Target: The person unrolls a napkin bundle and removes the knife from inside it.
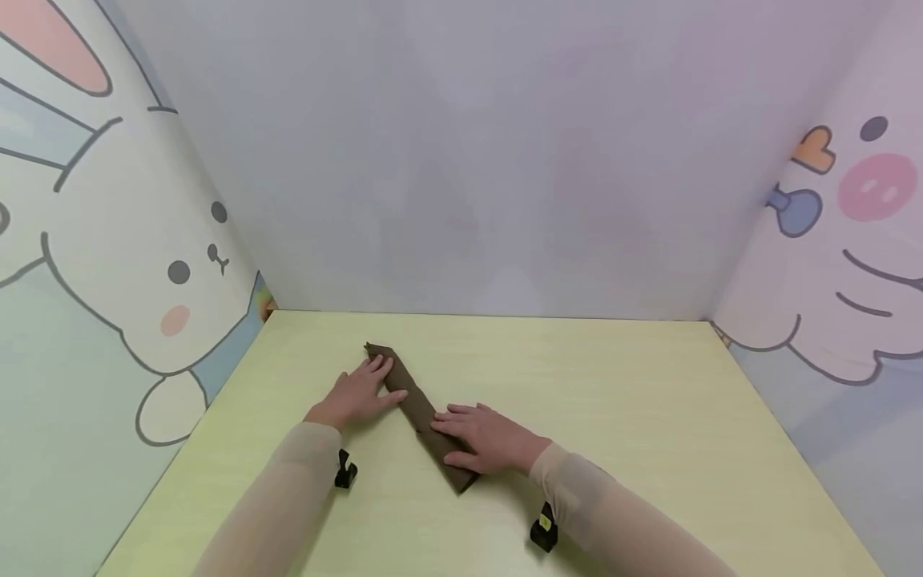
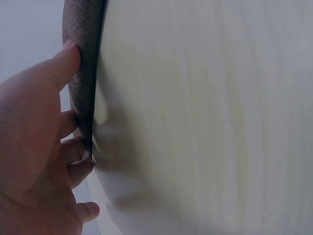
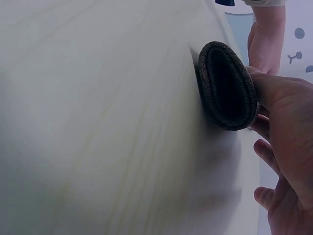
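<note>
A dark brown cloth, rolled into a long flattened strip, lies diagonally on the table. My left hand rests on its far part, thumb and fingers spread; the left wrist view has the thumb on the cloth and fingertips along its edge. On the nearer half lies my right hand, fingers extended across the fabric. From the right wrist, the near end of the cloth roll shows as a layered oval with a dark hollow, and the right thumb touches its side.
The pale yellow table runs back to a plain light wall. Side panels carry a cartoon rabbit at left and a pink-cheeked figure at right. Small black wrist devices sit at both sleeves.
</note>
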`<state>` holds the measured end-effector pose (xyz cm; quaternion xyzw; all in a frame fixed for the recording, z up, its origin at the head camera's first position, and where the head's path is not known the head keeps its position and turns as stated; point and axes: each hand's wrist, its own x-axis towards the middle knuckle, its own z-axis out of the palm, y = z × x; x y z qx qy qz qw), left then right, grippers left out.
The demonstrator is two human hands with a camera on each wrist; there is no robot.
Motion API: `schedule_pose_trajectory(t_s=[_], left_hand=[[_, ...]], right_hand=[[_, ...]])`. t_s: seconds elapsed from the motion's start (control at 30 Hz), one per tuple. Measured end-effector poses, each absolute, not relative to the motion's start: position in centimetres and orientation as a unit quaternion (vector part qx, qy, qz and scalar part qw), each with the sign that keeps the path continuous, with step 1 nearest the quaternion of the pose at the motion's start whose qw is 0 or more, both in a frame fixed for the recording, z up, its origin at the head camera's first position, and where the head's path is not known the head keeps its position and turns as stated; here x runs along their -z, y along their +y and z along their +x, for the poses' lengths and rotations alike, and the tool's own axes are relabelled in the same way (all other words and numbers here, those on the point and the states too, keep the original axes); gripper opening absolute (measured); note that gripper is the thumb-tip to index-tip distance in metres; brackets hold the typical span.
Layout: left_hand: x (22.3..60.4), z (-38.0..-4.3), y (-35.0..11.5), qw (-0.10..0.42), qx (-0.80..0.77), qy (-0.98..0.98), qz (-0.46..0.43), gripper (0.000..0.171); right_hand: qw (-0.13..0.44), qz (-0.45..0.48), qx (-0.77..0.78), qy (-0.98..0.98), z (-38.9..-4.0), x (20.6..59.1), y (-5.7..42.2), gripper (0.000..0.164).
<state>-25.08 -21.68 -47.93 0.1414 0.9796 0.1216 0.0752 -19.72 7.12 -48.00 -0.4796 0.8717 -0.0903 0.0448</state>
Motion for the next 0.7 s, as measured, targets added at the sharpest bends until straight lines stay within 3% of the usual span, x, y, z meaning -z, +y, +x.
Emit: schedule_pose_trajectory(t_s=[0.7], left_hand=[[47.7,-25.6,-19.4,0.086,-0.107,0.978,0.156,0.084]], right_hand=[[0.032,-0.455,0.092,0.885,-18.4,47.7,8.4,0.058]])
